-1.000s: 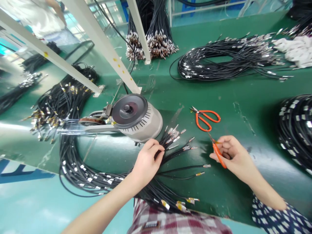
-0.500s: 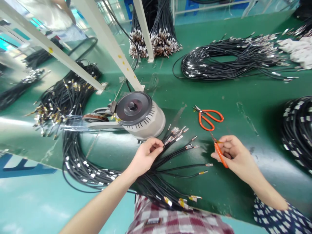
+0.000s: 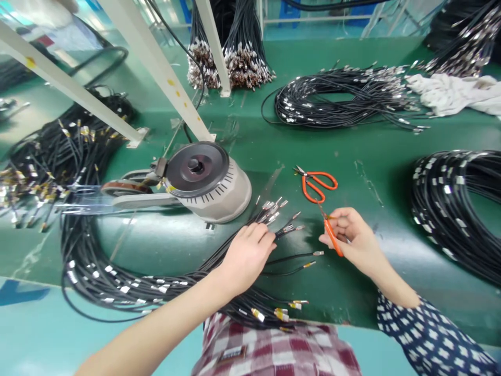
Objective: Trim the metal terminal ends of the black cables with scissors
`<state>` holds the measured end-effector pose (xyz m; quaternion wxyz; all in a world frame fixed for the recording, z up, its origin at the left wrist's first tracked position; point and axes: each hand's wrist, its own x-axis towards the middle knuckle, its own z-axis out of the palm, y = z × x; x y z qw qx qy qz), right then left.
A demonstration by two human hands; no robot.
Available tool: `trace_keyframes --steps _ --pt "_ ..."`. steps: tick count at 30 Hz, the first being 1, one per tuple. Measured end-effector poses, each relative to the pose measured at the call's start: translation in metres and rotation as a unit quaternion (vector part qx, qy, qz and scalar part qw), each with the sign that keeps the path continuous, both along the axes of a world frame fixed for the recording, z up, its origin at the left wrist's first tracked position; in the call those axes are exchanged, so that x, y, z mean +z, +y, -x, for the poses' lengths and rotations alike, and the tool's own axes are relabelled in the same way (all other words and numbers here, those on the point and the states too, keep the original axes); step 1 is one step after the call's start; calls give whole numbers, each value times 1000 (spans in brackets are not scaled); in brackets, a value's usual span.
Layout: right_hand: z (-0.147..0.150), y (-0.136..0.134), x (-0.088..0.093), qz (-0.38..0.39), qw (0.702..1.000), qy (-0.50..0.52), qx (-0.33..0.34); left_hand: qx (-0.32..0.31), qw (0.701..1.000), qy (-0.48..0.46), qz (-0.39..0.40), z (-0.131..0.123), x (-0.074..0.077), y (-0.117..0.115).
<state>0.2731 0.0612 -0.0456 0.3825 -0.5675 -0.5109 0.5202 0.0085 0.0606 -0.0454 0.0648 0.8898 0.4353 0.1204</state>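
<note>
My left hand (image 3: pixel 246 255) lies on a fan of thin black cables (image 3: pixel 279 230) with metal tips, its fingers pressed down on them just in front of a grey round machine (image 3: pixel 207 180). The cables run back in a loop (image 3: pixel 117 282) over the near table edge. My right hand (image 3: pixel 352 237) is closed around small orange-handled snips (image 3: pixel 332 236), a little right of the cable tips. A second pair of orange scissors (image 3: pixel 315 184) lies flat on the green table (image 3: pixel 352 156) just beyond that hand.
Coils of black cable lie at the back (image 3: pixel 344 96), at the right (image 3: pixel 457 203) and at the left (image 3: pixel 58 146). White frame bars (image 3: pixel 156 57) slant down to the table. Bundles with metal ends (image 3: pixel 230 57) hang at the back. A white cloth (image 3: pixel 454 91) lies far right.
The view has shifted, so everything sits lower left in the picture. My left hand has flattened on the cables, closer to their tips. My right hand still holds the snips.
</note>
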Motion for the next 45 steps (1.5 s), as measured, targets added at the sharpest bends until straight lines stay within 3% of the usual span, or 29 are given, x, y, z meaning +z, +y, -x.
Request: trace_keyframes --steps 4,9,15,21,25,32,34,36,39,45 --pt "-1 -2 -1 -5 1000 12 3 7 999 31 6 -11 -3 1" --pt "-3 -2 -6 -2 1000 30 1 20 1000 -13 8 -9 -4 1" --pt "-4 -2 -7 -1 1000 30 9 93 996 -13 8 -5 -3 7" --pt "-4 -2 -10 -4 999 38 13 44 998 40 -4 -5 -6 9" --pt "-5 -1 -11 -2 999 44 16 61 996 59 -4 -6 -3 11" --pt "-3 -2 -7 -1 998 51 23 67 997 36 29 -13 -1 17" --pt "-3 -2 -8 -2 998 54 22 78 995 -10 66 -14 1 19" --pt "-4 -2 -9 -3 998 56 22 98 982 -96 132 -13 4 21" --pt "-5 -1 -12 -3 998 55 21 125 939 -220 233 -6 9 24" --pt "-5 0 -13 0 998 51 21 148 886 -284 335 8 19 31"
